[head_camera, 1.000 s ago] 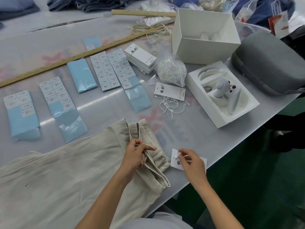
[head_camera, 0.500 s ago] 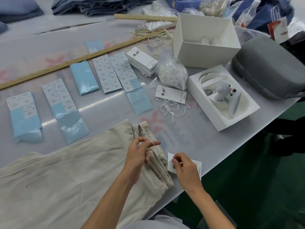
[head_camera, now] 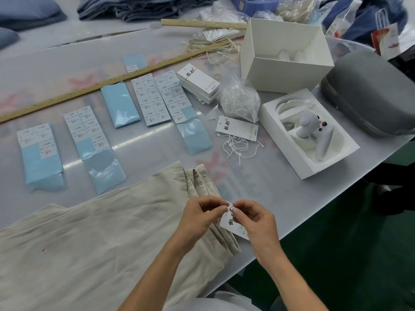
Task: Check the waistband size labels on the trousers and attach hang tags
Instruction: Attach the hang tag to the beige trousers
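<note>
Grey worktable (head_camera: 258, 187), glossy sheet over it, green floor beyond the edge. Cluttered bench, garment finishing.

Fingers: both hands meet at the table's near edge. Left hand (head_camera: 199, 217) has thumb and forefinger pressed together on something very small; right hand (head_camera: 253, 223) does likewise, fingertips nearly touching the left's. Between them is probably the tag's string or its fastener end; too fine to make out. Hang tag (head_camera: 228, 225) hangs just under the fingertips, partly hidden by the right hand, over the waistband end of the beige trousers (head_camera: 101, 232), which lie flat across the near left of the table.

Doing the step well, as I judge it: keep the string short and taut between the two pinches, seat one end squarely in the other, then tug lightly to test the lock. Confirm the loop actually passes through the waistband and not only the tag hole.

Outward: loose white strings (head_camera: 238, 145) lie beside a spare tag (head_camera: 238, 129); a stack of tags (head_camera: 198, 83) sits behind it, near a clear bag of strings (head_camera: 240, 101).

Writing: tags carry black brush-style characters, not legible to me. Size sticker sheets (head_camera: 157, 99) on blue backing read "1103#" repeatedly; size letters too small to trust. Wooden ruler (head_camera: 107, 83) has fine graduations, unreadable.
</note>
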`<state>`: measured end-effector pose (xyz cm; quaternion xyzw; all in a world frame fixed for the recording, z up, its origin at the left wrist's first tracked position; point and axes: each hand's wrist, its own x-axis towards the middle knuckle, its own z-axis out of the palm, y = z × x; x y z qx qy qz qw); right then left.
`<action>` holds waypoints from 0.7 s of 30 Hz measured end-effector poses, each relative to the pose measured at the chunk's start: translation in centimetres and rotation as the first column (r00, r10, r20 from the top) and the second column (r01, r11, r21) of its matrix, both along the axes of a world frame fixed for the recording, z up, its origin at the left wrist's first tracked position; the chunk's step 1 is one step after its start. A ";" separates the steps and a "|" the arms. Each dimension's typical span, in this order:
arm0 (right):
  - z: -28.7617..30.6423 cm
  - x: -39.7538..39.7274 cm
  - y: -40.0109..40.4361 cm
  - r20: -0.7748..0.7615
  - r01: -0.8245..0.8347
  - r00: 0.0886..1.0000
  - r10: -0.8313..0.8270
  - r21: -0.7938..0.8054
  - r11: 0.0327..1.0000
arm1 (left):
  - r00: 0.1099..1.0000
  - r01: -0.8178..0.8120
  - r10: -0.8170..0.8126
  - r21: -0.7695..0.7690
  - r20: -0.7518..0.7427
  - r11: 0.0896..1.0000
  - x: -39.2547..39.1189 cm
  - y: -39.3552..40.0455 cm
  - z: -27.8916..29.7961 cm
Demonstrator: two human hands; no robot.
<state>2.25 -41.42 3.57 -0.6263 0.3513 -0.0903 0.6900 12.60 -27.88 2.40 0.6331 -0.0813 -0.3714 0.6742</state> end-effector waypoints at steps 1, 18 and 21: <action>0.0 0.0 0.1 0.003 0.014 1.000 -0.014 0.035 0.999 | 0.999 0.020 -0.020 0.012 0.024 1.000 -0.1 0.1 0.0; 0.0 0.2 0.9 -0.032 0.047 0.999 -0.043 0.169 0.984 | 0.982 -0.090 0.078 0.064 0.172 0.994 -1.3 -0.1 -0.5; -0.2 0.3 1.2 -0.047 0.081 0.996 -0.074 0.176 0.981 | 0.978 -0.107 0.092 0.069 0.188 0.992 -1.7 -0.3 -0.5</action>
